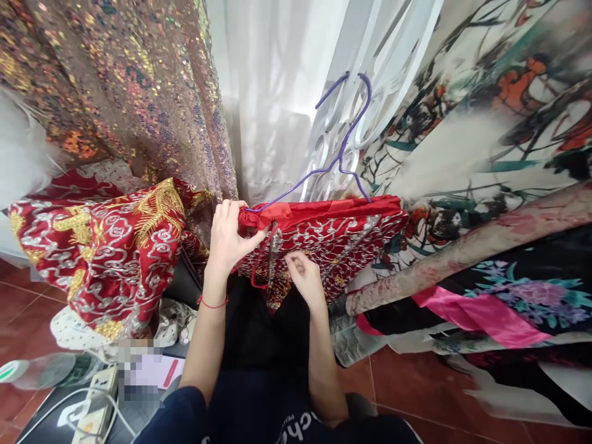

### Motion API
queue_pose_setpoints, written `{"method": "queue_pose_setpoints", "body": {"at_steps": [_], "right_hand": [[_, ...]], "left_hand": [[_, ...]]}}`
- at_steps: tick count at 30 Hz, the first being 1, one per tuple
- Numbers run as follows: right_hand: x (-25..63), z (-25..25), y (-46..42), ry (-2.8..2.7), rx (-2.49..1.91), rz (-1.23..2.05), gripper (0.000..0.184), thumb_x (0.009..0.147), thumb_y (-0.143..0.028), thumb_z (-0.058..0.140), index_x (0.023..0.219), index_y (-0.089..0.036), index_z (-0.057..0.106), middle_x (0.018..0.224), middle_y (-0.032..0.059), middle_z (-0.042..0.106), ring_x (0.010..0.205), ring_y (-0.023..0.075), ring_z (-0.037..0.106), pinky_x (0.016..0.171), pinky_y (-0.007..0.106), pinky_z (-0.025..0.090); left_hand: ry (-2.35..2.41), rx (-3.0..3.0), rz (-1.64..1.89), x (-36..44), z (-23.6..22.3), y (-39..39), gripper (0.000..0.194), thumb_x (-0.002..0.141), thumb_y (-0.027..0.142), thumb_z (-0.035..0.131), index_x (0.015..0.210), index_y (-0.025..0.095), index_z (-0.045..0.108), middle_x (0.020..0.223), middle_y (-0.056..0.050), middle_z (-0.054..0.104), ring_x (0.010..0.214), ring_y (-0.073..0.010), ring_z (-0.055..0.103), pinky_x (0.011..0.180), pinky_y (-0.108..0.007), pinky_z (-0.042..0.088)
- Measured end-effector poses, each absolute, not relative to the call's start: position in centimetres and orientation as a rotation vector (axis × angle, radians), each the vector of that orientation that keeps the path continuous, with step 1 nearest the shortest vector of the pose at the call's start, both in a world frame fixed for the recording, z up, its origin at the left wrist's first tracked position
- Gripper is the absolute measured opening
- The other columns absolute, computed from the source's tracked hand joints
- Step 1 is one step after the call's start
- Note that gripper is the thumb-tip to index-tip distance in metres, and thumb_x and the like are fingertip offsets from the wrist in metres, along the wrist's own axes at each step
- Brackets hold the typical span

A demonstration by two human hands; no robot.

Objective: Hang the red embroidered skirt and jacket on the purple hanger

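Note:
A red embroidered garment (pixel 333 240) with silver and gold patterns and a plain red band along its top lies across my lap. A purple hanger (pixel 341 154) sits at that band, its hook pointing up and away. My left hand (pixel 226 237) is closed on the band's left end, where the hanger's arm reaches. Over the middle of the embroidered cloth, my right hand (pixel 305 277) has its fingers curled into a pinch; what they hold, if anything, is hidden. A thin red cord (pixel 259 271) hangs in a loop between the two hands.
Another red embroidered garment (pixel 124 246) is heaped at the left. Below it are a plastic bottle (pixel 50 370) and a power strip (pixel 95 404) with cables. Sequined fabric (pixel 139 80) hangs behind. A fabric roll (pixel 462 246) and flowered black cloth (pixel 522 287) lie at the right.

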State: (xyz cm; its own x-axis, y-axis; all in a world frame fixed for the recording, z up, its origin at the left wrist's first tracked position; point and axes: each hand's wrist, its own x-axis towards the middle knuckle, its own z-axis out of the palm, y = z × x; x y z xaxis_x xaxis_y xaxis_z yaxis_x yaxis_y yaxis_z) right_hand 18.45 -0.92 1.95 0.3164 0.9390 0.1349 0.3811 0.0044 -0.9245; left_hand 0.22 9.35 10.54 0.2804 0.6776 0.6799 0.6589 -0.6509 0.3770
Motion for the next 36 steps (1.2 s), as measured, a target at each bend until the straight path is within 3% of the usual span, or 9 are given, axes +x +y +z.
{"method": "queue_pose_setpoints", "body": {"at_steps": [3,9,15,19,23,26,30,33,36], "right_hand": [[16.5,5.3,0.6,-1.22,-1.414,0.535,0.025,0.093,-0.045,0.053,0.098,-0.022,0.063,0.06,-0.0053,0.057,0.051,0.0114,0.055,0.054,0.023,0.042],[13.2,8.9,3.2,-1.069,-1.417,0.458,0.019,0.09,-0.042,0.059,0.086,-0.023,0.058,0.06,-0.0038,0.063,0.053,0.0144,0.061,0.062,0.026,0.049],[11.9,9.3,3.5,-0.988,-1.576,0.36,0.021,0.089,-0.038,0.057,0.074,-0.026,0.048,0.063,-0.0011,0.066,0.055,0.0174,0.062,0.065,0.029,0.048],[12.1,9.9,3.3,-1.087,-1.714,0.295,0.011,0.086,-0.03,0.056,0.078,-0.025,0.052,0.069,0.0039,0.07,0.063,0.023,0.063,0.066,0.032,0.044],[12.6,10.1,3.1,-1.157,-1.827,0.286,0.01,0.086,-0.03,0.055,0.085,-0.021,0.059,0.071,0.0081,0.07,0.067,0.026,0.064,0.064,0.032,0.041],[12.8,9.7,2.9,-1.192,-1.749,0.347,0.014,0.087,-0.032,0.053,0.083,-0.02,0.061,0.069,0.0067,0.068,0.065,0.023,0.061,0.062,0.03,0.04],[12.8,9.4,2.5,-1.116,-1.379,0.617,0.019,0.088,-0.036,0.05,0.079,-0.021,0.058,0.054,-0.0024,0.057,0.049,0.0133,0.05,0.052,0.025,0.037],[12.7,9.5,2.3,-1.012,-1.075,0.947,0.028,0.089,-0.046,0.052,0.075,-0.022,0.054,0.043,-0.0092,0.045,0.036,0.0074,0.036,0.04,0.021,0.028],[12.4,9.6,2.2,-0.935,-0.959,1.063,0.031,0.085,-0.05,0.058,0.073,-0.022,0.053,0.039,-0.0114,0.042,0.032,0.0048,0.03,0.035,0.02,0.022]], "left_hand": [[1.233,2.57,1.345,0.6,11.7,9.8,0.031,0.082,0.049,0.067,0.091,0.022,0.054,0.097,-0.007,0.06,0.102,-0.0276,0.056,0.092,-0.042,0.048],[1.208,2.75,1.124,0.8,13.3,9.9,0.03,0.096,0.047,0.05,0.084,0.022,0.061,0.08,-0.004,0.066,0.075,-0.0198,0.061,0.07,-0.034,0.044],[1.043,2.655,1.249,0.5,12.8,8.9,0.033,0.096,0.047,0.054,0.118,0.022,0.059,0.107,-0.006,0.073,0.093,-0.0215,0.066,0.086,-0.036,0.046],[1.048,2.704,1.15,0.8,13.1,8.2,0.032,0.09,0.052,0.062,0.107,0.024,0.063,0.109,-0.006,0.073,0.101,-0.0251,0.061,0.09,-0.042,0.041],[1.138,2.696,1.064,1.6,13.7,7.6,0.021,0.09,0.046,0.063,0.092,0.025,0.068,0.1,-0.003,0.073,0.096,-0.0243,0.058,0.087,-0.042,0.038],[1.218,2.708,0.994,2.0,14.0,7.3,0.017,0.088,0.041,0.066,0.095,0.026,0.07,0.096,-0.002,0.073,0.092,-0.0245,0.056,0.085,-0.041,0.036],[1.207,2.752,1.021,2.0,14.1,7.6,0.019,0.093,0.039,0.061,0.093,0.025,0.074,0.1,-0.003,0.074,0.093,-0.023,0.056,0.083,-0.04,0.034],[1.189,2.756,1.069,1.8,13.9,8.4,0.033,0.098,0.042,0.054,0.079,0.023,0.073,0.085,-0.002,0.073,0.081,-0.0198,0.054,0.077,-0.038,0.032],[1.191,2.757,1.181,1.9,13.6,8.8,0.042,0.098,0.045,0.054,0.068,0.022,0.07,0.07,-0.002,0.067,0.071,-0.018,0.05,0.072,-0.037,0.031]]}}
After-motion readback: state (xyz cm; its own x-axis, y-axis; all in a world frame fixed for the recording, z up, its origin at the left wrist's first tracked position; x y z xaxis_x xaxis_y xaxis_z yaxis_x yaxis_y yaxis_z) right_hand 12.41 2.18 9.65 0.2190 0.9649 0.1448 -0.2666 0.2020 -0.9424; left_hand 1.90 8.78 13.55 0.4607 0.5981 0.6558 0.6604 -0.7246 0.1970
